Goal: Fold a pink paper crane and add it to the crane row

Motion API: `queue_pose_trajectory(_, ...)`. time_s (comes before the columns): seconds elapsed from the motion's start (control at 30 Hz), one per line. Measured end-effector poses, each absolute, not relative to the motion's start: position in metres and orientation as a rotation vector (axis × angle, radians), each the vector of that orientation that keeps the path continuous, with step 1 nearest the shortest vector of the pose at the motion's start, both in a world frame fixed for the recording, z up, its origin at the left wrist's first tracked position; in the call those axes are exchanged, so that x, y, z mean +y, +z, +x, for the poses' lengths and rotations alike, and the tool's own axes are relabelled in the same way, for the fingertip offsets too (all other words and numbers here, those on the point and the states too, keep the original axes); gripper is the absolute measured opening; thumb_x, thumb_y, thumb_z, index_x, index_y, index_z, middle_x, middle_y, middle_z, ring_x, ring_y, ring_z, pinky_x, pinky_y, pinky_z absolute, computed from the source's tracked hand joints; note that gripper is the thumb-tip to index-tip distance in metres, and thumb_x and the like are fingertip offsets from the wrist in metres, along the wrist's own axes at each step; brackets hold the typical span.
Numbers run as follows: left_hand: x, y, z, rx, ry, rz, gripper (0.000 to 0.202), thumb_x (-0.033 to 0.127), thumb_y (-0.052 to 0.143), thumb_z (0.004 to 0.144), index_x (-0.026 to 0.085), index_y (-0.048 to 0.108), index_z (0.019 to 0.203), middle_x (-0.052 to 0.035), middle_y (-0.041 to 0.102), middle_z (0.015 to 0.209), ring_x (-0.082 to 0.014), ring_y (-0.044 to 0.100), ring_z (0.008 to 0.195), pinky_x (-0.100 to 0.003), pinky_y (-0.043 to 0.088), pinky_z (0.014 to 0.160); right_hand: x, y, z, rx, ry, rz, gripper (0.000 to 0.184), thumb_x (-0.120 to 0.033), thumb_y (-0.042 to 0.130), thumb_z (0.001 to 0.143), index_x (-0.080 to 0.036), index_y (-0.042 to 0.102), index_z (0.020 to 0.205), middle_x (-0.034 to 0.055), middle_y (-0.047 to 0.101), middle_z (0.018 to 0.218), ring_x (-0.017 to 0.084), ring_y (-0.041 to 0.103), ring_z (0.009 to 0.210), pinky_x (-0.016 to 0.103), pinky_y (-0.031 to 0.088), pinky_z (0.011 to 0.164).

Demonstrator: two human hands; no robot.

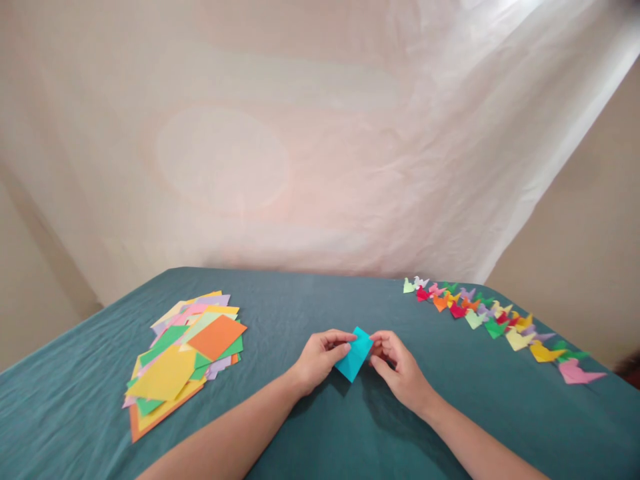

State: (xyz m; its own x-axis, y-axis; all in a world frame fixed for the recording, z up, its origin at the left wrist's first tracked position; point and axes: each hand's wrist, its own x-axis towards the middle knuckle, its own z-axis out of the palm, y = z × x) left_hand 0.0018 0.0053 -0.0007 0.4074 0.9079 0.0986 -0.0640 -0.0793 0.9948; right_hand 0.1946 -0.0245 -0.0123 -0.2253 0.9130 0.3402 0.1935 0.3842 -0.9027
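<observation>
A folded piece of turquoise paper (355,355) is held between both hands just above the teal table cloth (310,300). My left hand (320,360) pinches its left edge with curled fingers. My right hand (397,370) pinches its right edge, fingers closed on the paper. The paper forms a narrow diamond shape, point down.
A loose pile of coloured paper squares (185,353) lies on the left of the table. A row of several folded paper birds (495,320) runs along the right edge, ending in a pink one (577,373). A white sheet (320,133) hangs behind the table.
</observation>
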Motion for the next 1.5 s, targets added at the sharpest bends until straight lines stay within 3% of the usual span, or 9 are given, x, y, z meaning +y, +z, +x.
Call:
queue_pose_trajectory(0.33,0.005,0.006,-0.002,0.802,0.907,1.362,0.031,0.033,0.065,0.073,0.013,0.068,0.096,-0.0057,0.066,0.087,-0.0145,0.055,0.073,-0.025,0.04,0.07,-0.024,-0.012,0.197,-1.697,0.852,-1.064,0.016,-0.027,0.05,0.084,-0.02,0.05,0.098,0.0001,0.053,0.075,0.015,0.052,0.067,0.027,0.043,0.063)
queue_pose_trajectory(0.57,0.008,0.001,-0.003,0.786,0.866,1.289,0.036,0.036,0.065,0.073,0.014,0.067,0.102,-0.0068,0.067,0.094,-0.0161,0.057,0.075,-0.028,0.04,0.075,-0.024,-0.01,0.197,-1.732,0.887,-1.029,0.016,-0.025,0.051,0.083,-0.02,0.049,0.098,-0.0001,0.052,0.078,0.014,0.051,0.067,0.026,0.043,0.064)
queue_pose_trajectory(0.93,0.011,-0.004,-0.004,0.755,0.847,1.222,0.033,0.027,0.064,0.072,0.014,0.067,0.103,-0.0077,0.067,0.097,-0.0159,0.057,0.078,-0.029,0.041,0.079,-0.026,-0.008,0.195,-1.763,0.903,-0.99,0.021,-0.023,0.053,0.081,-0.022,0.048,0.101,0.0007,0.051,0.084,0.014,0.052,0.069,0.026,0.044,0.064)
queue_pose_trajectory(1.5,0.009,0.002,-0.005,0.744,0.821,1.258,0.037,0.029,0.067,0.071,0.015,0.065,0.105,-0.008,0.067,0.098,-0.0177,0.06,0.079,-0.031,0.042,0.081,-0.025,-0.008,0.197,-1.753,0.944,-1.014,0.018,-0.026,0.052,0.081,-0.021,0.049,0.098,0.0001,0.051,0.079,0.013,0.049,0.066,0.025,0.042,0.061)
